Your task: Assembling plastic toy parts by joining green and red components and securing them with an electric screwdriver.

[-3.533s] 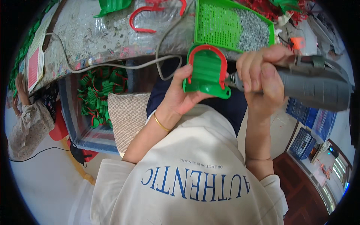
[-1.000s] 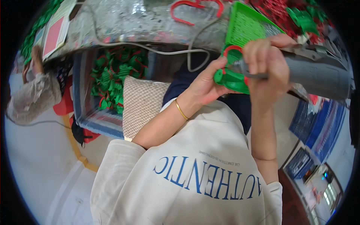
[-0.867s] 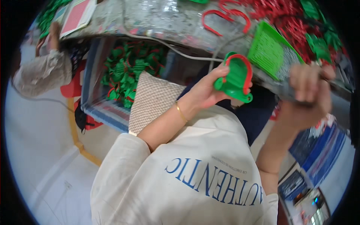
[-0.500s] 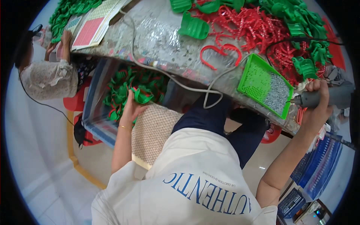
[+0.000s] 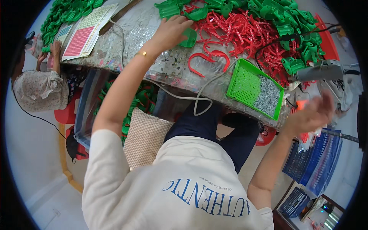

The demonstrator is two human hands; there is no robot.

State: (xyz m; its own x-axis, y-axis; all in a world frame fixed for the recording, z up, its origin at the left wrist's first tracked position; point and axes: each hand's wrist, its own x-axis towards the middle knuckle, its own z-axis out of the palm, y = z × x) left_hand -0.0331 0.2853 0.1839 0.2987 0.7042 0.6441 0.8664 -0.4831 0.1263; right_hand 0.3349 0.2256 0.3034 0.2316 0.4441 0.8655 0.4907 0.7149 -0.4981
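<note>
My left hand [image 5: 170, 32] reaches over the far side of the table, fingers stretched out, palm down. Partly under it lies a green scoop-shaped plastic piece [image 5: 189, 39]; whether the fingertips touch it is hidden. My right hand [image 5: 312, 115] is in the air off the table's right front edge, smeared by motion, so its fingers are hard to read. Beyond it a grey power screwdriver [image 5: 320, 71] lies on the table, apart from the hand. Red curved plastic strips [image 5: 211, 61] lie in front of a larger heap of red strips [image 5: 245, 40].
A green tray [image 5: 239, 86] of small silver screws sits at the table's front edge. Green pieces pile up [image 5: 303, 32] at the back right. A grey cable [image 5: 168, 94] droops over the edge. Under the table stands a bin of green pieces [image 5: 143, 97]. A co-worker [image 5: 40, 90] sits left.
My left hand has left the bin of green-and-red pieces and moved up over the table. My right hand has let go of the screwdriver and drawn back toward me.
</note>
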